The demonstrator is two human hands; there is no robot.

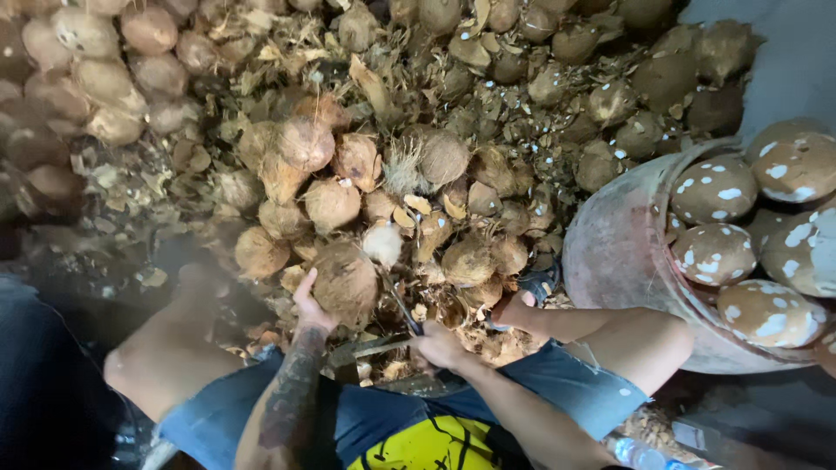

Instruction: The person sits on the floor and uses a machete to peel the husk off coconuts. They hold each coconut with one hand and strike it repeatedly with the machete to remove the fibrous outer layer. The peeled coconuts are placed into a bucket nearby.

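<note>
Coconut gripped in the left hand, blade in the right, pile dead ahead

A brown husked coconut (346,280) is cupped by the left hand (311,306), fingers wrapped on its near-left side, so it sits just ahead of and right of that hand. The right hand (438,345) is closed around the handle of a knife (402,311), whose long axis is angled up and left toward the coconut, tip close to its right edge. The left hand is clearly the nearer one. One knife and one held coconut are counted; the loose pile (331,165) on the floor runs to dozens, too many to count. In the reddish tub (618,261) at right, about seven white-flecked peeled coconuts (716,254) are seen.
</note>
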